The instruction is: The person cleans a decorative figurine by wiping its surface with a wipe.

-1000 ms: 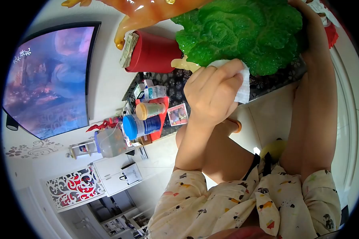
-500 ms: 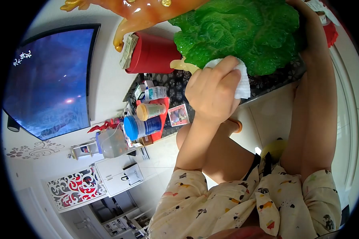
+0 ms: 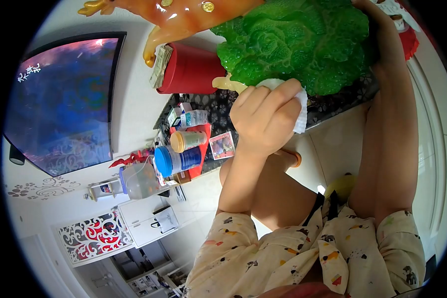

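A large, glossy green cabbage-shaped ornament (image 3: 293,47) fills the top of the view. My left hand (image 3: 265,116) is closed around a folded white textured cloth (image 3: 300,111), held against the ornament's lower edge. A pale yellow stub (image 3: 227,83) shows just left of the cloth. My right hand (image 3: 366,7) reaches up along the ornament's right side; its fingers are hidden behind the green leaves and the top edge. An orange figure with gold coins (image 3: 198,17) adjoins the cabbage at upper left.
A red round box (image 3: 193,68) with banknotes (image 3: 160,67) stands beside the ornament on a dark flower-patterned top (image 3: 218,107). Nearby are a blue-lidded jar (image 3: 184,160), an orange-lidded jar (image 3: 188,141), a small framed picture (image 3: 222,145) and a clear jug (image 3: 140,179). A television (image 3: 67,104) hangs at left.
My left hand and the cloth have shifted slightly downward along the ornament's lower edge. My right arm stays almost in place. The television picture is different.
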`<move>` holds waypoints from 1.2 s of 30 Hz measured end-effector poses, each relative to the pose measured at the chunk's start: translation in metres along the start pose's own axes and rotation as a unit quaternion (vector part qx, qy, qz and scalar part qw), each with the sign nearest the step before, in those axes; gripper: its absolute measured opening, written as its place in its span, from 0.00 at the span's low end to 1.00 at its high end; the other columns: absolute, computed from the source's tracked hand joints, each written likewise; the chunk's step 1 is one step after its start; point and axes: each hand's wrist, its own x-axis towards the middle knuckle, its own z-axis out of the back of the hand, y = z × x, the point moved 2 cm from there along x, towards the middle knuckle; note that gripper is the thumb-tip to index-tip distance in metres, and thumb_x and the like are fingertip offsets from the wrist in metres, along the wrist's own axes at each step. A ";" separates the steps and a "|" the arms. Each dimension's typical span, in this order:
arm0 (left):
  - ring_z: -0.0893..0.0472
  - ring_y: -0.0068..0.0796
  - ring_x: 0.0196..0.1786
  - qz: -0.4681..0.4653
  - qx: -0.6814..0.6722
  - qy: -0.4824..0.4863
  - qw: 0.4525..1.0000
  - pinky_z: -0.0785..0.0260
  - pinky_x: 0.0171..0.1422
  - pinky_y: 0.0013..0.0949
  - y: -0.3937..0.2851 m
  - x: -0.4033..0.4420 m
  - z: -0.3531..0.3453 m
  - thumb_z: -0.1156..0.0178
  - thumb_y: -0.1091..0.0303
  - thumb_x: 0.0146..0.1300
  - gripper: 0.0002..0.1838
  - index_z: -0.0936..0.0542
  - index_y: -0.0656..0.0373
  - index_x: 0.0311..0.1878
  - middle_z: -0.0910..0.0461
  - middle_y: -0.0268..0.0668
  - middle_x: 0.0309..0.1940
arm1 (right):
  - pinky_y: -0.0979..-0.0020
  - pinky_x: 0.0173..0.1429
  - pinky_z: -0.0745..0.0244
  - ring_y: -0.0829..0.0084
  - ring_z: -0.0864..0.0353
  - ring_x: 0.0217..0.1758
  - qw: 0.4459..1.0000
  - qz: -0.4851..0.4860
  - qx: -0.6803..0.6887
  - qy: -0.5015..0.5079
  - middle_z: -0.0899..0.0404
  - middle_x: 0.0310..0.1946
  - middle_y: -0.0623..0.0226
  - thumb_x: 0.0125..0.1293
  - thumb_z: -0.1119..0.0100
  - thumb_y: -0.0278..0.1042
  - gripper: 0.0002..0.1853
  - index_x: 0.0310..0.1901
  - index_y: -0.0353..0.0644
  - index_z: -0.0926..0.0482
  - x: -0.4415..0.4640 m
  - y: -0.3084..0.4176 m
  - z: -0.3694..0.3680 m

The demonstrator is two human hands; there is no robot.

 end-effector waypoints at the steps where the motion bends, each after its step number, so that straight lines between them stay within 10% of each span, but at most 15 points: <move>1: 0.18 0.39 0.30 0.014 -0.033 0.008 0.999 0.27 0.35 0.33 0.000 0.000 0.002 0.33 0.83 0.45 0.18 0.25 0.57 0.40 0.13 0.45 0.37 | 0.67 0.47 0.15 0.67 0.13 0.38 1.000 0.016 -0.005 0.006 0.14 0.36 0.61 0.60 0.41 0.42 0.18 0.46 0.38 0.17 -0.007 0.001 -0.005; 9: 0.17 0.42 0.44 0.096 -0.072 -0.069 0.990 0.24 0.52 0.35 -0.007 -0.009 -0.005 0.42 0.90 0.51 0.19 0.29 0.64 0.46 0.17 0.57 0.45 | 0.68 0.47 0.16 0.69 0.13 0.38 1.000 0.025 -0.013 0.004 0.14 0.37 0.63 0.59 0.40 0.42 0.18 0.45 0.40 0.17 -0.003 -0.001 -0.001; 23: 0.17 0.42 0.30 0.020 0.011 -0.003 1.000 0.27 0.34 0.32 -0.005 0.003 -0.003 0.34 0.84 0.45 0.21 0.26 0.56 0.43 0.13 0.41 0.38 | 0.65 0.51 0.15 0.64 0.12 0.42 1.000 0.016 0.008 0.003 0.13 0.41 0.58 0.60 0.41 0.42 0.21 0.49 0.37 0.17 -0.012 -0.002 -0.010; 29: 0.19 0.35 0.33 0.092 -0.259 -0.089 0.957 0.26 0.41 0.31 0.006 -0.008 -0.006 0.41 0.85 0.59 0.15 0.32 0.59 0.46 0.16 0.50 0.37 | 0.64 0.50 0.14 0.63 0.12 0.41 0.999 -0.007 0.020 0.025 0.13 0.40 0.58 0.59 0.41 0.43 0.21 0.49 0.37 0.17 -0.012 0.003 -0.009; 36: 0.21 0.33 0.41 0.170 -0.190 -0.085 0.963 0.27 0.50 0.31 -0.012 -0.001 -0.005 0.47 0.87 0.64 0.14 0.35 0.61 0.49 0.18 0.53 0.41 | 0.67 0.44 0.16 0.67 0.13 0.36 0.999 0.017 0.003 -0.028 0.13 0.35 0.62 0.60 0.40 0.44 0.18 0.44 0.40 0.16 0.002 -0.004 0.002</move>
